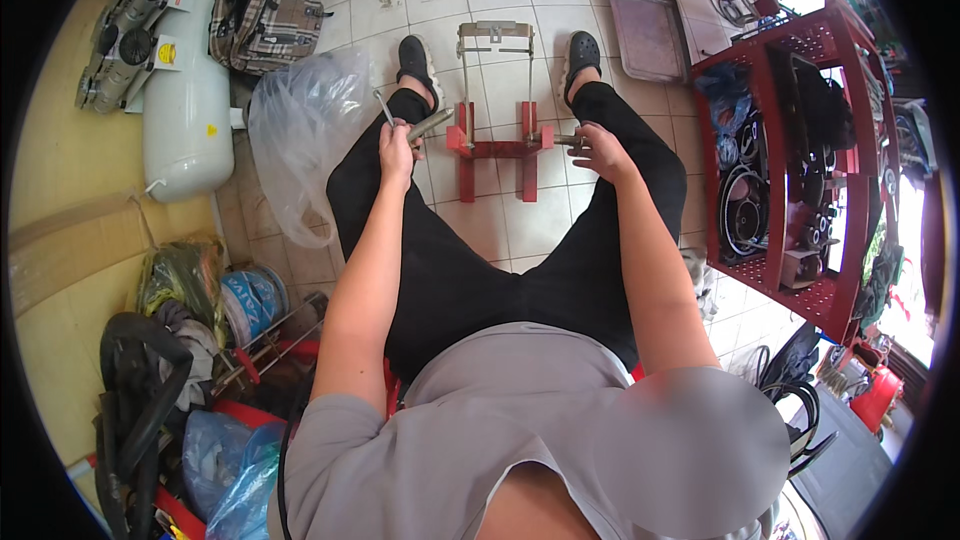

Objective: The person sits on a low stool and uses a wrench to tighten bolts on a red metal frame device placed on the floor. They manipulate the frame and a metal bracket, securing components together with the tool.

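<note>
Two hands, left hand [396, 146] and right hand [600, 148], on red steel stand [497, 149] (angular).

The left hand [397, 145] gripped a grey metal rod [430, 124] above the knee; the right hand [598, 148] closed on a handle at the side of the red metal stand [497, 149]; the stand sat on the tiled floor [500, 230] between the feet.

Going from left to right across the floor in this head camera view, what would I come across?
White tank → clear plastic bag → left hand holding a metal rod → red metal stand → right hand → red shelf rack.
</note>
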Demonstrator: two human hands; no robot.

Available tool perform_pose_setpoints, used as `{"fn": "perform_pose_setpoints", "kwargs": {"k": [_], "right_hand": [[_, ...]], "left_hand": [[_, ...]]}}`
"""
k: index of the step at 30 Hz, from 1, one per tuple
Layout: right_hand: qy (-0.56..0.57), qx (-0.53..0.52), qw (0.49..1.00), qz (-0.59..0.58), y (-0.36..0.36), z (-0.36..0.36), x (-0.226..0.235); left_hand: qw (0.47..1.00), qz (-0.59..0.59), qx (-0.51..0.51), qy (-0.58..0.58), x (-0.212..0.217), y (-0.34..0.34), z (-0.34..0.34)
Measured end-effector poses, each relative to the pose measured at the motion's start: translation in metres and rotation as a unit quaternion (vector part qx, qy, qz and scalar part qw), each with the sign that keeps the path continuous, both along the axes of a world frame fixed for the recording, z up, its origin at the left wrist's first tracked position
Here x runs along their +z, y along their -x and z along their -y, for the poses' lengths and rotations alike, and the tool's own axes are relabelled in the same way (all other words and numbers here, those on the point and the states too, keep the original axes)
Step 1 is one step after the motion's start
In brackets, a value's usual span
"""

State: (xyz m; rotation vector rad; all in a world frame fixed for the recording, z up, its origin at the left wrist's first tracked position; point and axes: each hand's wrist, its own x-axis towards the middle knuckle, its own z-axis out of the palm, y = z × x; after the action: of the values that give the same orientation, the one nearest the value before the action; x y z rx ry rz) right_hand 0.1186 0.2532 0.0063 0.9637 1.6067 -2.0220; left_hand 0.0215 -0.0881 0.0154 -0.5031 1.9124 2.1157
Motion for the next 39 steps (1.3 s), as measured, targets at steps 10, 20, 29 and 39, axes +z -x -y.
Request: {"fn": "perform_pose_setpoints", "kwargs": {"k": [10, 20, 29, 39], "right_hand": [[-0.076, -0.001, 0.997, -0.011, -0.011, 0.001, -0.008], [0.013, 0.059, 0.994, 0.086, -0.004, -0.002, 0.005], [0.010, 0.033, 0.999, -0.017, -0.007, 0.002, 0.003], [-0.048, 0.030, 0.998, -0.022, -0.006, -0.004, -0.015]], "left_hand": [[1.000, 0.015, 0.009, 0.009, -0.006, -0.001, 0.005], [0.998, 0.041, -0.047, 0.014, -0.009, -0.003, 0.007], [0.994, 0.063, -0.084, -0.009, -0.007, -0.005, 0.002], [0.995, 0.029, -0.094, 0.022, -0.016, -0.004, -0.004]]}}
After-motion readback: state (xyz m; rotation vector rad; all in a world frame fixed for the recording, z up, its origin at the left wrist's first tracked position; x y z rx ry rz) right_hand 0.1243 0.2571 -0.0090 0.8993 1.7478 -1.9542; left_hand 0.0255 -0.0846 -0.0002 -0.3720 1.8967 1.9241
